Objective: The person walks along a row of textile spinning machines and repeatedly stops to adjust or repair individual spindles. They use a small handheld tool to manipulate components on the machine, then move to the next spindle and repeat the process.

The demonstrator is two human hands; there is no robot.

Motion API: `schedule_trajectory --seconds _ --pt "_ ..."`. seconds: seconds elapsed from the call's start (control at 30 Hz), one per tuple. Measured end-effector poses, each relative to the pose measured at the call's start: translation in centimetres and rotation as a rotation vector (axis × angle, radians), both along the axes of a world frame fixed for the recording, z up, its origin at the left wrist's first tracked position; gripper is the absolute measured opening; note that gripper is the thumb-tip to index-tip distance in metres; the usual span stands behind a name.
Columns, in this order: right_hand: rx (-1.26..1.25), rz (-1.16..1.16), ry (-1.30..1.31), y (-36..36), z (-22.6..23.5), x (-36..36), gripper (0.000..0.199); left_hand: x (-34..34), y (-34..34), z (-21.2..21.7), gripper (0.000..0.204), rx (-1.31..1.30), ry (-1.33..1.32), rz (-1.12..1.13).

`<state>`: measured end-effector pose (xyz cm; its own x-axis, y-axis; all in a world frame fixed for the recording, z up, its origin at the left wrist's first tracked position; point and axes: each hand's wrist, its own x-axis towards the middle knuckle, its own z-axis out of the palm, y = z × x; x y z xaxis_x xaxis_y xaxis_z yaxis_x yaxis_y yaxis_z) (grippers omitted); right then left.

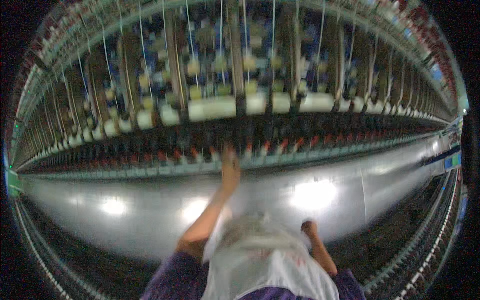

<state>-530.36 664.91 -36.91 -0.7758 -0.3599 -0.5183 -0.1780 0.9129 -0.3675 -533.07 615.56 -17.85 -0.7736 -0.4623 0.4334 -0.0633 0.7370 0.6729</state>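
My left hand reaches forward to the row of red-tipped spindles on a long spinning frame. Its fingers are smeared by motion and overlap the spindle row, so a grip cannot be made out. Lower and to the right, my right hand hangs in front of the smooth metal panel, curled closed. Whatever its fingers may hold is hidden. Between my arms is a pale cloth apron over purple clothing.
White rollers run across the frame above the spindles, with thin upright strands over them. Another row of machine parts curves along the right rim. The dark floor shows below the panel.
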Motion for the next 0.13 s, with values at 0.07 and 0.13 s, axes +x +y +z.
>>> schedule_trajectory --seconds 0.07,0.13 --pt "0.047 -0.070 0.163 -1.1 -2.0 -1.3 0.020 -3.1 -0.5 -1.3 0.051 0.764 0.069 -0.049" --pt "0.149 -0.032 0.264 -1.6 -5.3 -2.5 0.039 -6.3 -2.2 -3.6 0.052 1.280 0.352 -0.237"
